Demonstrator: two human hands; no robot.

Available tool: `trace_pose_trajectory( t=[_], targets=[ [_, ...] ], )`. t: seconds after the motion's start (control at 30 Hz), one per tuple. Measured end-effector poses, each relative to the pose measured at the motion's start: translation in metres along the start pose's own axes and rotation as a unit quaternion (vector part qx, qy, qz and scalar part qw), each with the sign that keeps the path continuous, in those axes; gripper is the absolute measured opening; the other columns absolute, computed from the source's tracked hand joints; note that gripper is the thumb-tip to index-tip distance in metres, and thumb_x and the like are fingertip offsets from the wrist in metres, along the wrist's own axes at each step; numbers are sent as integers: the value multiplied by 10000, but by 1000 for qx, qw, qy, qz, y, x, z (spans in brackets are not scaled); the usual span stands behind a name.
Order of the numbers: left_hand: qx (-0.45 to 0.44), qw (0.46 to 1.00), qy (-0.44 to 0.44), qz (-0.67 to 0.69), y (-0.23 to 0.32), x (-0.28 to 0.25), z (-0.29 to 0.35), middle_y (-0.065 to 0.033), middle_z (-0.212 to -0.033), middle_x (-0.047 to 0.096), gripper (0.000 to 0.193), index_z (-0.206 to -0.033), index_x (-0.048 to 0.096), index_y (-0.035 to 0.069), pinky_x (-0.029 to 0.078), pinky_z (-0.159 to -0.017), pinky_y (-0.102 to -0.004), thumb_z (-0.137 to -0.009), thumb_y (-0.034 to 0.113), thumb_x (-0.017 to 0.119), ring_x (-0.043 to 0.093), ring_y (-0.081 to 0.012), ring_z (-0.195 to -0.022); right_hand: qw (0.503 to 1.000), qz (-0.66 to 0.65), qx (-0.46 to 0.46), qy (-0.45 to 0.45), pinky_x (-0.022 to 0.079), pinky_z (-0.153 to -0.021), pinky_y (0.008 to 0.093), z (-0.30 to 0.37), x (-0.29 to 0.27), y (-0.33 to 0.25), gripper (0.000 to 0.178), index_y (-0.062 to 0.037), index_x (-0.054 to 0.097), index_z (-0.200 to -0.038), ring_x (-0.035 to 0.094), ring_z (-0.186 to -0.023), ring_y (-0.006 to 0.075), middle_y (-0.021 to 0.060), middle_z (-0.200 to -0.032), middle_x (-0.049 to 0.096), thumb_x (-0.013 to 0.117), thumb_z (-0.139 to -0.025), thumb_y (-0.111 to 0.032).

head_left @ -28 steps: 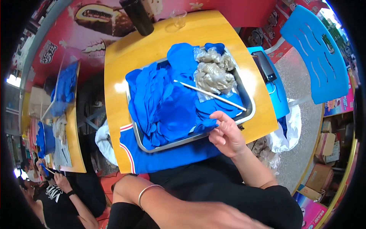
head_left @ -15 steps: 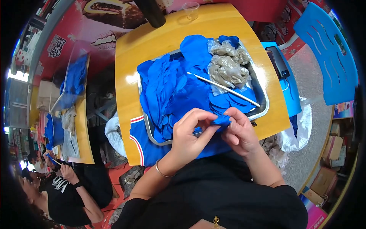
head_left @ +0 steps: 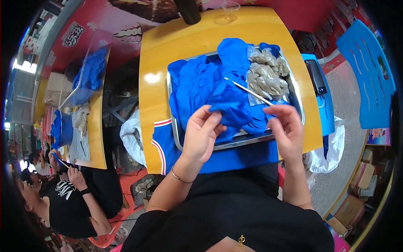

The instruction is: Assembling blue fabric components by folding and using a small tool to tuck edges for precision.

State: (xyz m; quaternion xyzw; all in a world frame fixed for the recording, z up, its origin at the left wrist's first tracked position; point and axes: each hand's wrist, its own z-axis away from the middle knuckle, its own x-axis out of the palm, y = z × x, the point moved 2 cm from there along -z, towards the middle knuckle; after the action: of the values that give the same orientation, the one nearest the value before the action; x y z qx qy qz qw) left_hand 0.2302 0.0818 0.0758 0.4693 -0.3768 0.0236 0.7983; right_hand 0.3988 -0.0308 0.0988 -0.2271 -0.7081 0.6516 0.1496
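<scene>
My left hand (head_left: 201,132) pinches a thin blue fabric piece (head_left: 230,110) between thumb and fingertips, spread out over the tray. Close by, my right hand (head_left: 289,131) has its fingers curled and the thumb apart, with nothing visible in it. Its fingertips are at the lower end of a slim white stick (head_left: 247,90), and the hand hides that end. Under both hands a metal tray (head_left: 171,98) holds many blue fabric pieces (head_left: 193,80), stacked and overlapping. Crumpled greyish-brown bundles in clear plastic (head_left: 268,80) lie in its right part.
Blue cloth with red and white trim (head_left: 159,145) hangs at the table's (head_left: 159,50) near edge. A clear cup (head_left: 231,12) and a dark cylinder (head_left: 187,10) stand at the back. A blue chair (head_left: 369,80) is right; another person (head_left: 71,197) sits left, holding a stick.
My hands have moved apart. The small crumpled blue piece between them is now spread out in my left hand, while my right hand has gone right, to the stick. The view has shifted.
</scene>
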Motion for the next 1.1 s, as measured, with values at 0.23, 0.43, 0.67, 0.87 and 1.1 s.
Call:
trace_pose_trajectory(
  t=[0.23, 0.43, 0.67, 0.87, 1.1],
  targets=[
    [-28, 996, -23, 86, 41, 8, 6, -35, -1020, 601, 211, -1135, 474, 109, 487, -791, -309, -942, 186, 436, 595, -149, -917, 887, 455, -73, -26, 459, -696, 381, -44, 1, 15, 219, -68, 573, -913, 566, -819, 311, 115, -833, 590, 662, -713, -65],
    [9, 999, 4, 41, 67, -2, 2, -105, -1076, 588, 331, -1210, 427, 31, 478, -862, -357, -933, 212, 411, 593, -217, -976, 881, 460, -102, -42, 457, -662, 391, -51, 6, 11, 127, -57, 577, -889, 571, -786, 316, 134, -834, 566, 599, -767, -32],
    [36, 999, 7, 16, 86, 2, -3, -172, -1095, 578, 394, -1256, 382, -26, 474, -875, -366, -918, 177, 393, 594, -259, -981, 952, 273, -134, -18, 404, -493, 225, -39, 5, -47, 157, -30, 617, -889, 525, -645, 148, 71, -834, 531, 611, -758, 57],
    [60, 998, -16, -5, 92, 3, -3, -88, -980, 622, 227, -1106, 497, 26, 499, -772, -261, -937, 154, 417, 596, -118, -868, 923, 305, -231, -44, 428, -511, 256, -39, 17, -78, 194, -44, 657, -878, 564, -658, 175, 81, -779, 562, 655, -712, 56],
    [28, 983, -112, -140, 100, 7, -7, -102, -961, 628, 235, -992, 564, -16, 486, -777, -251, -926, 173, 441, 599, -118, -851, 900, 318, -281, -98, 444, -515, 275, -49, 33, -78, 213, -58, 666, -879, 581, -611, 195, 68, -723, 584, 677, -684, 26]
  ],
)
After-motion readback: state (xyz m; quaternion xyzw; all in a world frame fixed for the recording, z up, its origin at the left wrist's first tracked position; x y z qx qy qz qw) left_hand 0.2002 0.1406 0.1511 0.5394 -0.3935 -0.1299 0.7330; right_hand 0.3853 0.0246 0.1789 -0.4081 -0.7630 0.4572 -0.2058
